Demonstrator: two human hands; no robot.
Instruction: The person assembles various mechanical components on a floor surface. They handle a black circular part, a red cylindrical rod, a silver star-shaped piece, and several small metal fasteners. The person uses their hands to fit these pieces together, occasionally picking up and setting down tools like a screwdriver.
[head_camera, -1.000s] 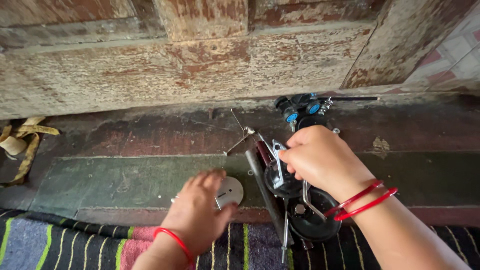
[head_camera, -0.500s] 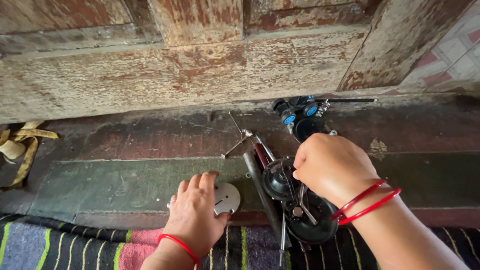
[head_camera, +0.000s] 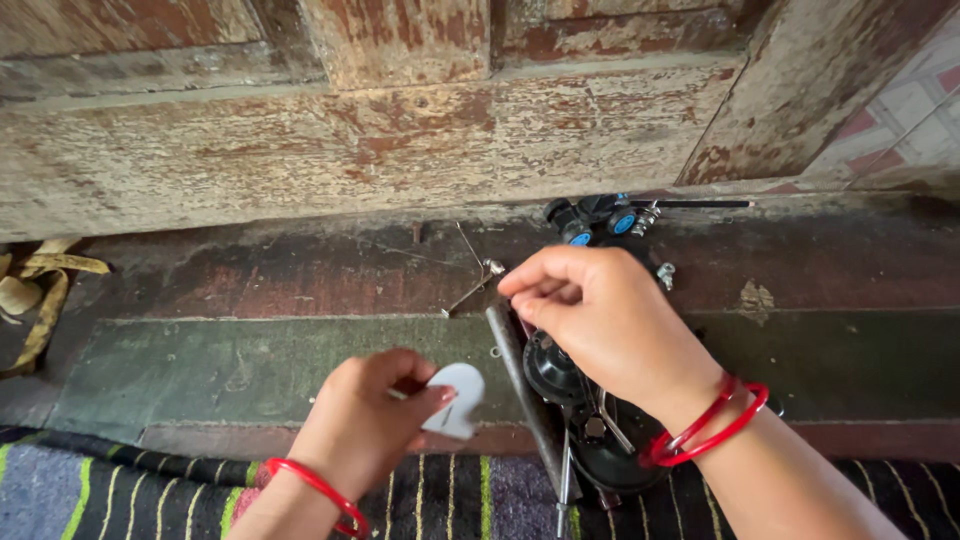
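Pinching a small white rounded plate (head_camera: 455, 400) between thumb and fingers, the left hand (head_camera: 370, 430) holds it above the green floor step (head_camera: 200, 370) — the right hand (head_camera: 600, 325), fingers curled together, rests on a black mechanism (head_camera: 575, 400) beside it, near a striped rug (head_camera: 100, 495).

Two hands are in view: the left hand (head_camera: 365, 430) at seven o'clock and the right hand (head_camera: 600, 320) near the centre. The left hand pinches one small white plate (head_camera: 455, 398). There are three red bangles: one on the left wrist (head_camera: 315, 490) and two on the right wrist (head_camera: 710, 428), at five o'clock. One black mechanical assembly (head_camera: 580, 420) lies under the right hand, and one grey metal bar (head_camera: 525, 390) runs beside it. At one o'clock I count two blue-capped parts (head_camera: 600, 228) and one thin black rod (head_camera: 700, 204). One striped cloth (head_camera: 120, 495) lies at six to eight o'clock, and one yellowish strap (head_camera: 40, 300) at nine o'clock
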